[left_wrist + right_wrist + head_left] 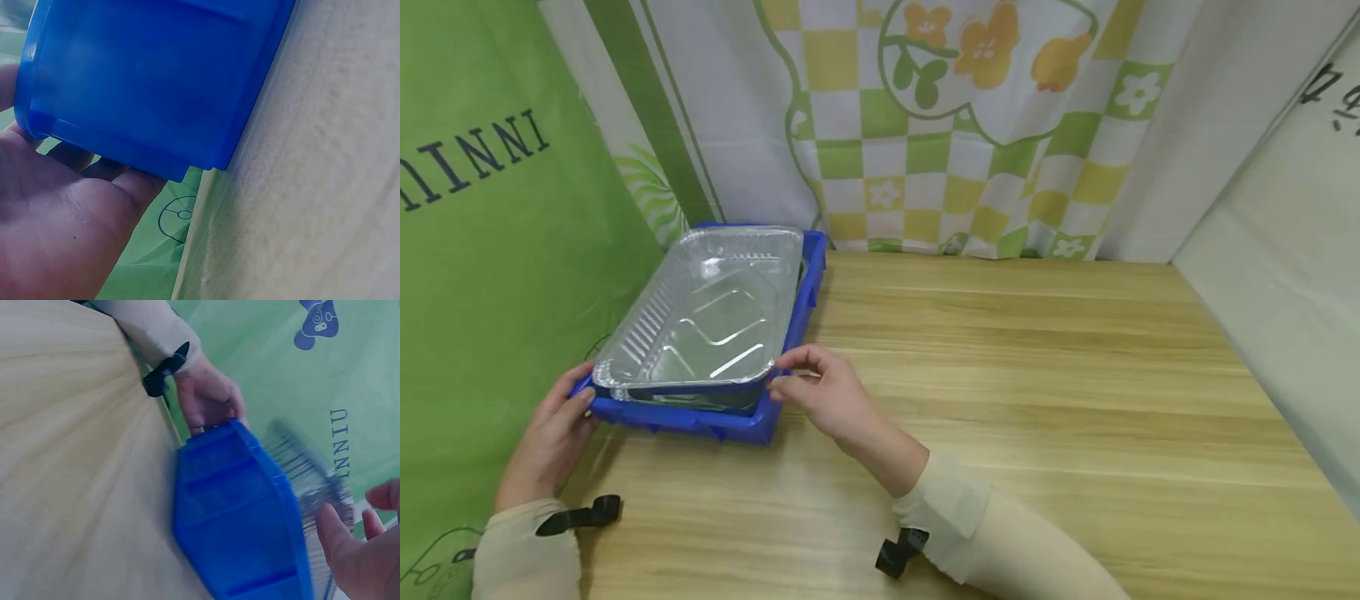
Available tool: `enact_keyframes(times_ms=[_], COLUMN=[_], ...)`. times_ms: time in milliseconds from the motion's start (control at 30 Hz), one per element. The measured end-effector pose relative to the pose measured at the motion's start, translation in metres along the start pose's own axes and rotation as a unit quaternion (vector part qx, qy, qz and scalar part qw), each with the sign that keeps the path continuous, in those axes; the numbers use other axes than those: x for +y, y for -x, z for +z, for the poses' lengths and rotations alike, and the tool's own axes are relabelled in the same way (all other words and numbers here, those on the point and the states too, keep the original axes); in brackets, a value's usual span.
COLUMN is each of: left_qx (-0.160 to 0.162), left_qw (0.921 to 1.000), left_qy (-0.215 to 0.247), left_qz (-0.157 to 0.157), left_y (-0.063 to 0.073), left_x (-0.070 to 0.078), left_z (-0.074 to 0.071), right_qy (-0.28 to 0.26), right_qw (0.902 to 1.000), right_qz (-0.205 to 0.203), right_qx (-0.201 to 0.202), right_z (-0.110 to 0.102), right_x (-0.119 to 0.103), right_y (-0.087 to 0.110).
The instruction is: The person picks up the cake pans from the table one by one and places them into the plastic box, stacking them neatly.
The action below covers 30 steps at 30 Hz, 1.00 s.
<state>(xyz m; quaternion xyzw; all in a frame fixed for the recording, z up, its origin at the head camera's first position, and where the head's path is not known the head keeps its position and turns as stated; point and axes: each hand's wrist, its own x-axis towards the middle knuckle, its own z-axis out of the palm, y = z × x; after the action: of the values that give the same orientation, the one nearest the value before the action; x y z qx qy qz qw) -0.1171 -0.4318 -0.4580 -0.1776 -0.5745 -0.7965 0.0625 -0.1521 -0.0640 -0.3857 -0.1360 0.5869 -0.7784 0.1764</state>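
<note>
A shiny foil tray [722, 325] lies at a tilt over a blue plastic bin [700, 421] at the left of the table. Its near edge stands above the bin's rim. Under it, part of a second foil tray [692, 398] shows inside the bin. My left hand [553, 429] grips the bin's near left corner, thumb over the rim and fingers outside. My right hand [835, 396] pinches the upper tray's near right corner between thumb and index finger. In the right wrist view the thumb [334, 528] is against the crimped foil [325, 497].
The wooden table [1015, 400] extends to the right of the bin. A green printed cloth [512, 250] hangs close along the left side. Behind the table hangs a checkered floral curtain [955, 158], and a pale cloth [1285, 217] borders the right.
</note>
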Motion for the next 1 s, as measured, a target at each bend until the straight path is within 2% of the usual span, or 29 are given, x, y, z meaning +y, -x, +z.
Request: enact_keyframes(times_ms=[133,367,700,833,900,967,1000], left_qx=[-0.004,-0.009,-0.007,0.007,0.030,0.062,0.079], left_qw=[1.0000,0.9999,0.9999,0.9994,0.9973,0.9904,0.9805], left_qy=[-0.003,0.009,0.007,-0.028,-0.063,-0.120,-0.175], left_qz=[-0.004,0.007,-0.009,-0.018,-0.022,-0.030,-0.040], left_y=[-0.001,-0.002,-0.002,-0.001,0.000,0.001,0.002], left_x=[0.000,-0.002,0.001,0.004,0.006,0.009,0.011], left_z=[0.001,0.000,0.002,0.005,0.007,0.009,0.010], right_qy=[0.005,0.017,0.020,0.019,0.022,0.024,0.026], right_qw=[0.9996,0.9991,0.9984,0.9986,0.9986,0.9986,0.9985], right_qz=[0.015,0.034,0.040,0.035,0.034,0.032,0.032], right_qx=[-0.023,-0.021,-0.034,-0.034,-0.034,-0.035,-0.035], right_z=[0.001,-0.002,-0.014,-0.021,-0.025,-0.030,-0.033], right_x=[0.007,0.011,0.011,0.007,0.004,0.002,0.001], right_y=[0.003,0.004,0.009,0.012,0.013,0.015,0.016])
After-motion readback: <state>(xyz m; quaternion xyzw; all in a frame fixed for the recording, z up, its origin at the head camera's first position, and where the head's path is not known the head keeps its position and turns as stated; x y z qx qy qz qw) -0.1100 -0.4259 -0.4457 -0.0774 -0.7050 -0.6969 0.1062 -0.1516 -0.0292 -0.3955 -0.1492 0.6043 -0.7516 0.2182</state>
